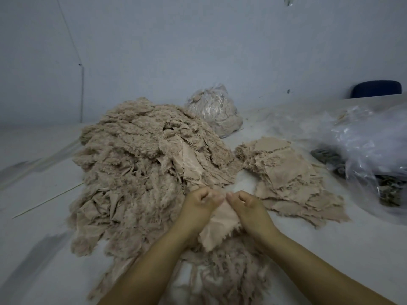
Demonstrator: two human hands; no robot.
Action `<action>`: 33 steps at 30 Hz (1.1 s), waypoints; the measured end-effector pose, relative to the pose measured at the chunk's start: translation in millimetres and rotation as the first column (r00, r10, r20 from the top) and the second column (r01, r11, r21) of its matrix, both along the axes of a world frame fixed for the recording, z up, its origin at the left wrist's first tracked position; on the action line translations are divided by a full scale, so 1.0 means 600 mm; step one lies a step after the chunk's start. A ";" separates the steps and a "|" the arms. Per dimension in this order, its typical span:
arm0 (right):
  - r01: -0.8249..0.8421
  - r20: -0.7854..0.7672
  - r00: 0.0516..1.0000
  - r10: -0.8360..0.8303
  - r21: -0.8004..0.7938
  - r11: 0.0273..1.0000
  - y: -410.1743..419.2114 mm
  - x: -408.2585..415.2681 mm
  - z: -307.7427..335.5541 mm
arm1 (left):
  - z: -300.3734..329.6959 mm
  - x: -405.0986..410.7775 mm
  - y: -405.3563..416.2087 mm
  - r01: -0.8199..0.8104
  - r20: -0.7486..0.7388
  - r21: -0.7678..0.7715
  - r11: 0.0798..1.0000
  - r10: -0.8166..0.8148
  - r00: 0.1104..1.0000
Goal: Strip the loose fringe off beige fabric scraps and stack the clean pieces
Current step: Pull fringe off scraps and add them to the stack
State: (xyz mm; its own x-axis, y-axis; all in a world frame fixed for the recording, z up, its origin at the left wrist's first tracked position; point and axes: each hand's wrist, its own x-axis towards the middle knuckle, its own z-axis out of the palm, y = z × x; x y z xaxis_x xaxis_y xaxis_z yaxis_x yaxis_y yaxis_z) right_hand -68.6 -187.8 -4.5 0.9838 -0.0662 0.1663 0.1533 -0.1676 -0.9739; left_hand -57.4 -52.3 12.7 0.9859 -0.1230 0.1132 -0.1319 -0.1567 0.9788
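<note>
A beige fabric scrap (220,225) hangs between my two hands, low in the middle of the head view. My left hand (199,205) and my right hand (246,205) both pinch its upper edge, fingertips almost touching. To the left rises a big heap of fringed beige scraps (136,168). A flat stack of clean beige pieces (293,177) lies to the right of my hands. Stripped fringe (231,271) is piled under my forearms.
At the back stands a tied clear bag of beige fringe (214,111). Loose clear plastic bags (372,150) with dark scraps lie at the right. A thin stick (48,202) rests on the white table (44,249) at the left. A dark chair back (376,89) shows far right.
</note>
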 end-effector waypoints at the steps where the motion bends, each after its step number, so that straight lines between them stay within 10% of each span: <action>1: 0.057 0.023 0.998 -0.056 -0.027 0.998 -0.006 0.002 -0.003 | 0.001 0.001 0.000 -0.049 -0.013 -0.041 0.998 0.048 0.999; 7: -0.060 -0.053 0.997 0.049 -0.223 0.973 -0.041 -0.013 -0.009 | 0.016 0.018 0.031 -0.211 -0.135 -0.170 0.963 0.189 0.973; 10: -0.279 -0.123 0.951 0.283 0.053 0.959 -0.019 -0.019 -0.001 | 0.013 0.008 0.010 -0.105 -0.120 -0.247 0.963 0.077 0.990; 14: -0.061 -0.161 0.975 0.157 0.480 0.875 0.002 -0.011 0.004 | 0.002 -0.006 -0.025 -0.032 -0.135 -0.312 0.949 -0.011 0.991; 30: 0.402 -0.010 0.915 -0.402 -0.028 0.915 -0.163 0.005 0.009 | -0.024 0.011 -0.038 0.020 -0.086 -0.099 0.995 -0.028 0.996; 33: 0.484 0.061 0.865 -0.498 -0.368 0.794 -0.241 -0.003 0.005 | -0.029 0.017 -0.002 0.001 0.064 0.216 0.976 -0.015 0.998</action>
State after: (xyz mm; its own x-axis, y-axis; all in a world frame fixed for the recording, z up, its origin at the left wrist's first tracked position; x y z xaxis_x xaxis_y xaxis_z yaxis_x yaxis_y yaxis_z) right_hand -70.3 -332.4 -1.3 0.8412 -0.4852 0.2385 -0.0798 -0.5477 -0.8328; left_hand -47.2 -53.5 -4.5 0.9762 -0.1595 0.1467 -0.1962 -0.3622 0.9112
